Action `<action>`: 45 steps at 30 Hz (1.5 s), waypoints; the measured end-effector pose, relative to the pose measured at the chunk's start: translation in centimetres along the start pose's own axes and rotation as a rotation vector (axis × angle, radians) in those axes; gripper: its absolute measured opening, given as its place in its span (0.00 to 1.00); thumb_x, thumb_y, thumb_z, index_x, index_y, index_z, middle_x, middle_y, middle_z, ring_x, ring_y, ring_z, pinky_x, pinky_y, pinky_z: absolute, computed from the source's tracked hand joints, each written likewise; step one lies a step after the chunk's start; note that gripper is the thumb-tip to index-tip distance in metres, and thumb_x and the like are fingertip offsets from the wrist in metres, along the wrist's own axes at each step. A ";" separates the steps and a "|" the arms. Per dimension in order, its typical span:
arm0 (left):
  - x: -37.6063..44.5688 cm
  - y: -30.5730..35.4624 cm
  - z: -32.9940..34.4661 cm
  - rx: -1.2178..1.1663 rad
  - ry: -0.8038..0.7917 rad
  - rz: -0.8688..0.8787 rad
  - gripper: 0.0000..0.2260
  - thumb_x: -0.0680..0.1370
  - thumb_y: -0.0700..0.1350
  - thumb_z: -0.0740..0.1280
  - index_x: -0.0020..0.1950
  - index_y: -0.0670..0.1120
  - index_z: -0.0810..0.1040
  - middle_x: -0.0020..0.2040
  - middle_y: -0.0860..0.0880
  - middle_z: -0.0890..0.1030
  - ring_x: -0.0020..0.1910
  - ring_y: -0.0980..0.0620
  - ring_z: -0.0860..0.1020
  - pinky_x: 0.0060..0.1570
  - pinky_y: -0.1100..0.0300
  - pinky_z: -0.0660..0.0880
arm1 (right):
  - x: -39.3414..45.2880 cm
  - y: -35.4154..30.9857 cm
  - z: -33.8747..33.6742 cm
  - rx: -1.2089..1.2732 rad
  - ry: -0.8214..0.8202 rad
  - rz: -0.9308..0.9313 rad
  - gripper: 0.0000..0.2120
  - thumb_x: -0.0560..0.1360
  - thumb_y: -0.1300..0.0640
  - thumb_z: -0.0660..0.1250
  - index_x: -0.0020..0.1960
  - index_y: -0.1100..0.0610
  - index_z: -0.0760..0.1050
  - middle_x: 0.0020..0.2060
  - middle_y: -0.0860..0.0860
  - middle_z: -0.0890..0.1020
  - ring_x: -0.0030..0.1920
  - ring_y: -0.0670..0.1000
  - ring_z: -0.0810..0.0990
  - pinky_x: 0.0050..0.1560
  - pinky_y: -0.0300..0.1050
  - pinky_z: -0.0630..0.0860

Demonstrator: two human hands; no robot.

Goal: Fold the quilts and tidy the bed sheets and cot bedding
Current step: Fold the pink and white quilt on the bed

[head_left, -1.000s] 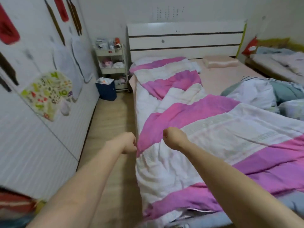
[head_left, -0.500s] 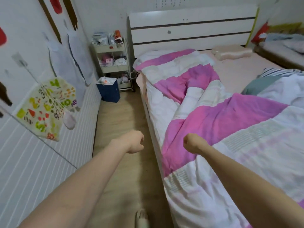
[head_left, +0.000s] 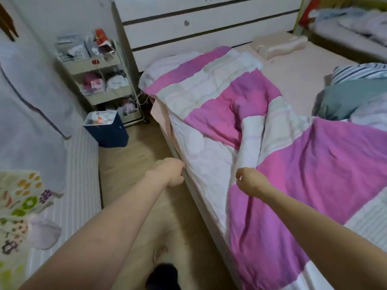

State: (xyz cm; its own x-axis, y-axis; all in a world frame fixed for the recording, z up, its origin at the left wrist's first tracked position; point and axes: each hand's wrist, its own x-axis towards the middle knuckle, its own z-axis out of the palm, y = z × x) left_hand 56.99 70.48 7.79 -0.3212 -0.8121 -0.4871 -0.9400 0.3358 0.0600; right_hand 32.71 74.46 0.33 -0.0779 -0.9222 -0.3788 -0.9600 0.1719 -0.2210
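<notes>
While both arms reach forward from the bottom of the view, the two hands sit near the left edge of the bed [head_left: 297,65]. One pink-and-white striped quilt [head_left: 314,164] lies rumpled on the bed, its long axis running from the near right corner away toward the white headboard [head_left: 209,21], with its left edge hanging over the side of the mattress. A second quilt [head_left: 351,95], grey-green with a striped part, is bunched at the right edge of the bed, touching the pink one. One pale pillow [head_left: 278,43] lies flat near the headboard, apart from both quilts.

The left hand [head_left: 169,172] is at the bed's side edge, knuckles up, fingers curled; whether it grips cloth or the bed frame I cannot tell. The right hand [head_left: 250,181] rests on the pink-and-white quilt with fingers curled under, pinching a fold of it where a white band meets a pink one. Both forearms are almost straight, the left over the wooden floor [head_left: 129,155], the right over the quilt.

Beside the headboard stands one three-tier trolley [head_left: 98,65] full of small items, and one dark blue bin [head_left: 106,130] stands on the floor in front of it. A cot [head_left: 345,32] with pale bedding shows at the top right.
</notes>
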 end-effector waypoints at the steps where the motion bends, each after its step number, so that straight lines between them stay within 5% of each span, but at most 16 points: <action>1: 3.5 -1.1 -0.7 0.023 0.004 0.038 0.18 0.77 0.46 0.62 0.66 0.46 0.74 0.63 0.45 0.75 0.62 0.43 0.74 0.60 0.51 0.73 | 2.9 -0.4 -0.1 0.022 0.011 0.032 0.14 0.77 0.58 0.58 0.60 0.59 0.74 0.57 0.57 0.79 0.56 0.59 0.77 0.51 0.47 0.74; 12: 31.9 -6.4 -2.5 0.130 0.009 0.293 0.23 0.78 0.46 0.62 0.72 0.43 0.65 0.69 0.42 0.67 0.68 0.42 0.66 0.66 0.51 0.66 | 24.5 -2.2 2.3 0.182 0.015 0.276 0.24 0.78 0.53 0.62 0.70 0.58 0.62 0.65 0.57 0.69 0.62 0.59 0.73 0.57 0.51 0.72; 22: 48.7 -4.3 2.5 0.226 0.098 0.435 0.30 0.80 0.50 0.63 0.78 0.47 0.54 0.77 0.46 0.58 0.77 0.45 0.53 0.74 0.50 0.51 | 38.8 2.0 6.5 -0.042 0.050 0.250 0.31 0.72 0.57 0.64 0.73 0.55 0.57 0.64 0.56 0.68 0.65 0.58 0.67 0.61 0.50 0.69; 28: 56.6 -3.3 4.1 0.369 0.120 0.526 0.33 0.78 0.47 0.63 0.79 0.47 0.51 0.78 0.46 0.54 0.77 0.45 0.50 0.73 0.42 0.43 | 45.3 2.7 9.5 -0.122 0.060 0.360 0.30 0.75 0.52 0.63 0.73 0.56 0.56 0.64 0.59 0.67 0.66 0.59 0.66 0.67 0.54 0.61; 31: 59.2 -3.6 4.0 0.462 0.175 0.542 0.35 0.77 0.46 0.64 0.79 0.47 0.47 0.79 0.46 0.49 0.78 0.45 0.48 0.74 0.39 0.43 | 47.1 2.5 9.9 -0.069 0.142 0.445 0.20 0.78 0.53 0.58 0.69 0.55 0.63 0.61 0.58 0.71 0.62 0.59 0.70 0.61 0.54 0.66; 35: 62.3 -4.6 2.7 0.351 0.168 0.561 0.25 0.78 0.39 0.58 0.75 0.49 0.62 0.75 0.47 0.63 0.75 0.46 0.59 0.72 0.39 0.43 | 49.8 1.4 8.4 0.104 0.288 0.512 0.12 0.80 0.59 0.55 0.62 0.59 0.70 0.50 0.61 0.80 0.50 0.62 0.80 0.44 0.54 0.71; 38: 62.8 -4.9 0.6 0.206 0.201 0.570 0.17 0.77 0.38 0.58 0.65 0.48 0.73 0.60 0.47 0.77 0.62 0.45 0.73 0.68 0.46 0.58 | 50.8 -1.4 6.7 0.288 0.412 0.635 0.14 0.79 0.62 0.56 0.63 0.63 0.70 0.46 0.65 0.82 0.47 0.66 0.80 0.43 0.56 0.69; 41: 62.5 -7.8 -2.4 0.218 0.221 0.595 0.11 0.78 0.41 0.58 0.56 0.49 0.77 0.55 0.47 0.80 0.57 0.45 0.74 0.56 0.52 0.65 | 51.3 -8.2 5.2 0.556 0.466 0.747 0.12 0.79 0.62 0.56 0.59 0.65 0.72 0.47 0.66 0.81 0.49 0.66 0.79 0.45 0.55 0.69; 45: 62.4 -15.5 -6.8 0.346 0.195 0.621 0.12 0.80 0.43 0.57 0.56 0.48 0.78 0.56 0.47 0.79 0.59 0.45 0.74 0.56 0.52 0.64 | 53.8 -17.9 2.7 0.853 0.512 0.806 0.11 0.78 0.63 0.56 0.57 0.65 0.72 0.49 0.65 0.81 0.50 0.64 0.79 0.48 0.54 0.71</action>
State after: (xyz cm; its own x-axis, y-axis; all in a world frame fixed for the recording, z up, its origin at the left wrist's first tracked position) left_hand 50.71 11.32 -17.61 -0.8275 -0.4826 -0.2871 -0.4986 0.8666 -0.0196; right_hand 46.48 22.71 -18.54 -0.8309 -0.4488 -0.3290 -0.1318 0.7332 -0.6671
